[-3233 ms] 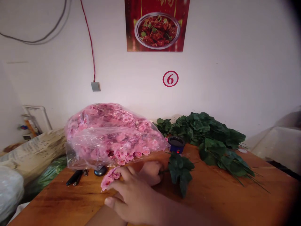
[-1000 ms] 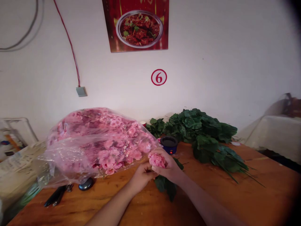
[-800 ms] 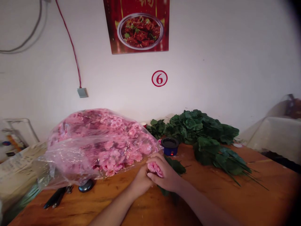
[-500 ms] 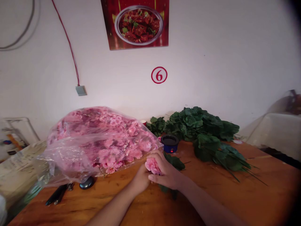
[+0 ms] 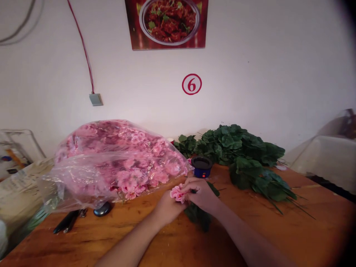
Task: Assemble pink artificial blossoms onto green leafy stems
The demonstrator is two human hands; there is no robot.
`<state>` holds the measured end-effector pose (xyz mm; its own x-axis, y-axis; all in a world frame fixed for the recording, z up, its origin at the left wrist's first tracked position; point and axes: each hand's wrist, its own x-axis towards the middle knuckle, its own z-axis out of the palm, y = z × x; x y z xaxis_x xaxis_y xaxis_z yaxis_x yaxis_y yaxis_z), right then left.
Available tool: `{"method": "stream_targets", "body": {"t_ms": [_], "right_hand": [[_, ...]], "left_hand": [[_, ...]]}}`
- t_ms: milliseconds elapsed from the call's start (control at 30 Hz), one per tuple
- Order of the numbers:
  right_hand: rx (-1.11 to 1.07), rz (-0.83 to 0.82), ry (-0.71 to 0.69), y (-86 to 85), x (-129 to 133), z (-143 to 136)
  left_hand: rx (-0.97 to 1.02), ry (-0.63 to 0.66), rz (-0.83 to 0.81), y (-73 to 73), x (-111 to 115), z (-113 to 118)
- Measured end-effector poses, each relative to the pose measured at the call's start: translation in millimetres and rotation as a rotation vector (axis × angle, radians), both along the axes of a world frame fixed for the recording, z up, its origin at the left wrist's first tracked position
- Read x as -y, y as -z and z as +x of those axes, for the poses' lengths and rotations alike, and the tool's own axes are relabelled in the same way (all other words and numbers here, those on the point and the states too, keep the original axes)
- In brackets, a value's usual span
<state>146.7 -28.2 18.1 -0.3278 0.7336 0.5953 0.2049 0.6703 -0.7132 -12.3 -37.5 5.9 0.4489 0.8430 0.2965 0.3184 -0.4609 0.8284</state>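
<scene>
Pink flowers (image 5: 177, 194) sit between the hands above the wooden desk (image 5: 66, 246). The left hand (image 5: 170, 210) grips beneath them; the right hand (image 5: 204, 193) has narrowed from a cup to a pinch at their edge, baring the petals.

wall: food poster (image 5: 169, 24) above red circled 6 (image 5: 191, 84) | left: red wire (image 5: 83, 48) meets grey switch (image 5: 96, 99) | upper left: dark cable (image 5: 20, 27)

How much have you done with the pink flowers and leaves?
Nothing I can see is surely finished, but some leaves are apart from the leaf pile. The left hand and right hand hold one flower. A big bag of flowers and that pile seem left.
</scene>
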Motion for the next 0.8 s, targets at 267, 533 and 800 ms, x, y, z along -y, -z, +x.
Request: {"method": "stream_targets", "body": {"t_ms": [267, 533, 800], "right_hand": [[0.147, 0.087, -0.057, -4.8, 2.6, 0.3], [-0.008, -0.073, -0.019, -5.6, -0.5, 5.1], [0.106, 0.006, 0.026, 5.4, 2.0, -6.7]], "left_hand": [[0.066, 0.027, 0.022, 4.0, -6.8, -2.9], [0.090, -0.005, 0.022, 0.6, -7.5, -4.1], [-0.205, 0.002, 0.133, 5.9, -7.8, -4.3]]}}
